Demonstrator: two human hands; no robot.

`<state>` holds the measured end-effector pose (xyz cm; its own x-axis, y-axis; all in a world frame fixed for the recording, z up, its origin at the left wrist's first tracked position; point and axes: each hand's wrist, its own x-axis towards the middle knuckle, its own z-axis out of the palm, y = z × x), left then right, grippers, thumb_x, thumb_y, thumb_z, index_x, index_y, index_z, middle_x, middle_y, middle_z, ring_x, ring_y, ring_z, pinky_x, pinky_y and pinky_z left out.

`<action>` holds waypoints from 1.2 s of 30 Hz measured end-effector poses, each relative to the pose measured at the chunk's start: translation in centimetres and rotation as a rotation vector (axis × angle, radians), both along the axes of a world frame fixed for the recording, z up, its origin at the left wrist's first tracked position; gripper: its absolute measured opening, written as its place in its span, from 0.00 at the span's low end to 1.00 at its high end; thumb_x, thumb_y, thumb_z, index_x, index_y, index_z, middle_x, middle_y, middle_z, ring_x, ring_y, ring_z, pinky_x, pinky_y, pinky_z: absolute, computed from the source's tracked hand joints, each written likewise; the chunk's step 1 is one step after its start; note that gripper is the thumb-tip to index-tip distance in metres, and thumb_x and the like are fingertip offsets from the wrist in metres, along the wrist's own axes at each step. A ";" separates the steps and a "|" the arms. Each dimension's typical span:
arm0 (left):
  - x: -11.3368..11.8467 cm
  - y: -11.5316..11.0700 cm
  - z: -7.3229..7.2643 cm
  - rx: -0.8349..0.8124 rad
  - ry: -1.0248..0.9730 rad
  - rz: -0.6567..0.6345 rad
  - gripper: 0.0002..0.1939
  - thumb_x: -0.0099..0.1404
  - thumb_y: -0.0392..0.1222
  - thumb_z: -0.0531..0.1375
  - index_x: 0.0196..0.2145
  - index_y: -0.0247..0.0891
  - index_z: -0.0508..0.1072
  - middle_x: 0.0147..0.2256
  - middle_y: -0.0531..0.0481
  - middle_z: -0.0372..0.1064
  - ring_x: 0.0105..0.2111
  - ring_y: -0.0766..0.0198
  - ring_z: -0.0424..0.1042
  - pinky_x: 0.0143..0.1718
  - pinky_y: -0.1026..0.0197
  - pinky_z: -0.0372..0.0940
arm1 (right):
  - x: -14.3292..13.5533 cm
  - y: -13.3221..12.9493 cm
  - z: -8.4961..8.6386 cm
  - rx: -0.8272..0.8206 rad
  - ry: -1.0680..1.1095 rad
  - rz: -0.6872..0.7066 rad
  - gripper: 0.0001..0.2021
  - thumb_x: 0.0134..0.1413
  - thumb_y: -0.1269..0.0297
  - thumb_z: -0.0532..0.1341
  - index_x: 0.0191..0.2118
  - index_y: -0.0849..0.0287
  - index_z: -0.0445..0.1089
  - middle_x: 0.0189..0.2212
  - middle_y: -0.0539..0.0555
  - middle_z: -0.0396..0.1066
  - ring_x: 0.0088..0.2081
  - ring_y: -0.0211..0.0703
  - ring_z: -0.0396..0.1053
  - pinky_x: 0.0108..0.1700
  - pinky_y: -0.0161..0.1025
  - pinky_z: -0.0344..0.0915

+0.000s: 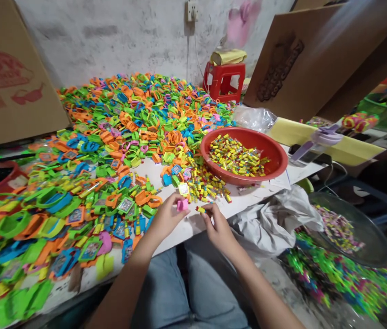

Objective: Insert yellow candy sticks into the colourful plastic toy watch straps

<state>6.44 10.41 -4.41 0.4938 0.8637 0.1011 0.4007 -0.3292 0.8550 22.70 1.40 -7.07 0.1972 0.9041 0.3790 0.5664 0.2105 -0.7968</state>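
Observation:
My left hand (pixel 169 214) is closed on a pink toy watch (pixel 181 205) at the near edge of the table. Just to its right, my right hand (pixel 218 224) pinches a small yellow-wrapped candy roll (pixel 200 209) between thumb and fingers. A short gap separates the roll from the watch. Behind my hands, loose candy rolls (pixel 210 185) lie in a pile, and a red basin (pixel 280 160) holds many more. A big heap of toy watches (pixel 135 109) in orange, green, blue and pink spreads over the table to the left and back.
Cardboard boxes flank the table, one on the left (pixel 12 73) and one on the right (pixel 303 64). A red stool (pixel 226 80) stands by the wall. Right of my legs are a crumpled white bag (pixel 269 224), a dark round tray (pixel 374 242) and bagged green toys (pixel 337 269).

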 end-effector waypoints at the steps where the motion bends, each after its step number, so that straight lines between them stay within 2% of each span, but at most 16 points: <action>1: -0.1 -0.8 0.1 -0.072 -0.116 -0.007 0.13 0.59 0.43 0.61 0.42 0.40 0.68 0.42 0.48 0.71 0.45 0.59 0.72 0.53 0.53 0.63 | -0.2 -0.1 0.5 0.014 0.019 0.010 0.07 0.64 0.64 0.50 0.44 0.58 0.62 0.37 0.56 0.70 0.39 0.43 0.70 0.41 0.40 0.68; 4: -0.4 -3.0 0.6 -0.187 -0.295 -0.013 0.15 0.59 0.44 0.62 0.44 0.40 0.71 0.47 0.45 0.69 0.50 0.59 0.69 0.53 0.56 0.63 | -0.9 -0.6 2.3 0.031 0.043 0.052 0.09 0.65 0.64 0.51 0.48 0.57 0.62 0.40 0.56 0.69 0.40 0.42 0.69 0.42 0.39 0.67; 8: -1.0 -4.6 1.5 -0.166 -0.280 0.035 0.18 0.60 0.44 0.62 0.49 0.42 0.70 0.52 0.45 0.66 0.56 0.57 0.64 0.59 0.55 0.58 | -1.5 -1.1 3.8 0.072 0.007 0.110 0.07 0.65 0.65 0.52 0.45 0.57 0.64 0.38 0.54 0.70 0.39 0.42 0.69 0.42 0.39 0.66; 11: -1.3 -5.2 2.3 -0.213 -0.265 0.092 0.24 0.61 0.44 0.61 0.54 0.43 0.65 0.52 0.46 0.67 0.54 0.57 0.66 0.58 0.54 0.60 | -1.7 -1.4 4.3 0.097 -0.008 0.114 0.07 0.64 0.66 0.53 0.44 0.56 0.66 0.38 0.54 0.71 0.40 0.43 0.69 0.43 0.40 0.66; 17: -1.3 -5.8 3.2 -0.230 -0.252 0.126 0.17 0.58 0.45 0.64 0.44 0.40 0.69 0.47 0.45 0.72 0.49 0.57 0.71 0.52 0.56 0.66 | -2.1 -1.7 4.8 0.135 0.006 0.072 0.07 0.64 0.66 0.53 0.44 0.56 0.66 0.38 0.54 0.72 0.40 0.44 0.70 0.43 0.41 0.67; 22: -1.3 -5.9 3.1 -0.260 -0.260 0.149 0.19 0.54 0.46 0.66 0.44 0.40 0.72 0.46 0.46 0.74 0.48 0.57 0.73 0.49 0.57 0.68 | -2.1 -1.8 4.7 0.153 -0.135 0.067 0.06 0.64 0.67 0.52 0.42 0.57 0.64 0.35 0.56 0.69 0.38 0.45 0.68 0.40 0.42 0.66; 25: -1.4 -6.0 2.8 -0.278 -0.238 0.174 0.22 0.56 0.47 0.65 0.48 0.41 0.72 0.49 0.46 0.72 0.51 0.56 0.71 0.53 0.56 0.66 | -2.0 -2.0 5.0 0.086 -0.307 0.117 0.06 0.64 0.69 0.49 0.40 0.59 0.62 0.33 0.57 0.67 0.35 0.46 0.66 0.37 0.41 0.63; 28: -1.8 -6.0 2.4 -0.282 -0.203 0.177 0.27 0.57 0.49 0.64 0.53 0.43 0.70 0.51 0.47 0.72 0.51 0.55 0.70 0.52 0.57 0.66 | -1.9 -2.2 5.5 -0.010 -0.480 0.157 0.05 0.63 0.66 0.52 0.40 0.60 0.62 0.33 0.58 0.68 0.35 0.47 0.66 0.37 0.41 0.60; 32: -2.3 -5.8 1.9 -0.293 -0.116 0.102 0.27 0.56 0.51 0.64 0.53 0.44 0.71 0.45 0.48 0.76 0.47 0.55 0.73 0.49 0.58 0.68 | -1.6 -2.2 5.5 -0.129 -0.624 0.190 0.06 0.60 0.62 0.55 0.34 0.58 0.63 0.24 0.52 0.67 0.27 0.44 0.64 0.31 0.38 0.52; 36: -2.7 -5.6 1.8 -0.323 -0.021 -0.008 0.21 0.60 0.51 0.60 0.49 0.43 0.73 0.46 0.48 0.75 0.46 0.56 0.73 0.49 0.58 0.67 | -1.7 -2.2 4.5 -0.176 -0.571 0.258 0.07 0.59 0.62 0.55 0.31 0.57 0.63 0.20 0.49 0.65 0.24 0.41 0.63 0.28 0.36 0.48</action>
